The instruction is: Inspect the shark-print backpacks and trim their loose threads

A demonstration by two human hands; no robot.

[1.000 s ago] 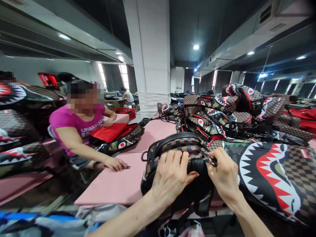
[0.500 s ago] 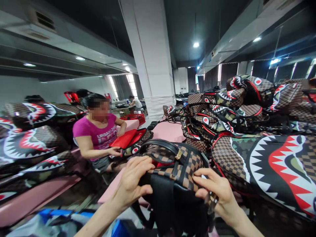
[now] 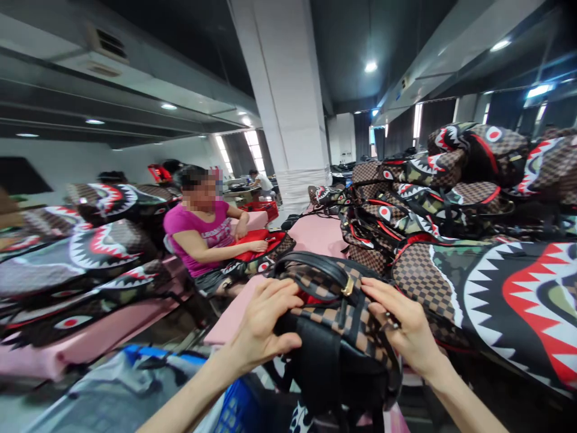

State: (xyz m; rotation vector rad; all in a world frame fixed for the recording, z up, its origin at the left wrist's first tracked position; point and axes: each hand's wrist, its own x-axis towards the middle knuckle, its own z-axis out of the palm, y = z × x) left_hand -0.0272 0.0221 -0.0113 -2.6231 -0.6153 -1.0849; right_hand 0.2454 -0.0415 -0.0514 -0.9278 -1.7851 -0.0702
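Note:
A brown-checked backpack (image 3: pixel 324 316) with a black lower panel stands in front of me, its top carry handle (image 3: pixel 311 257) arching up beside a gold buckle (image 3: pixel 348 285). Red lining shows through its partly open top. My left hand (image 3: pixel 273 316) grips the bag's left upper edge, fingers over the top and thumb on the black panel. On the right upper side, my right hand (image 3: pixel 403 322) holds the bag with bent fingers by the straps. A small dark, shiny object under that palm is mostly hidden; I cannot make out its kind.
A co-worker in a pink shirt (image 3: pixel 202 231) sits ahead on the left, handling a red-lined bag (image 3: pixel 256 243). Shark-print backpacks pile up on the right (image 3: pixel 509 300) and left (image 3: pixel 108 246). Pink-covered tables (image 3: pixel 315 231) stand between. A blue crate (image 3: pixel 238 409) is below left.
My right hand has moved up along the bag's right side toward the buckle. The backpack has tilted slightly. My view has turned left, and the co-worker's hand has shifted over the red lining.

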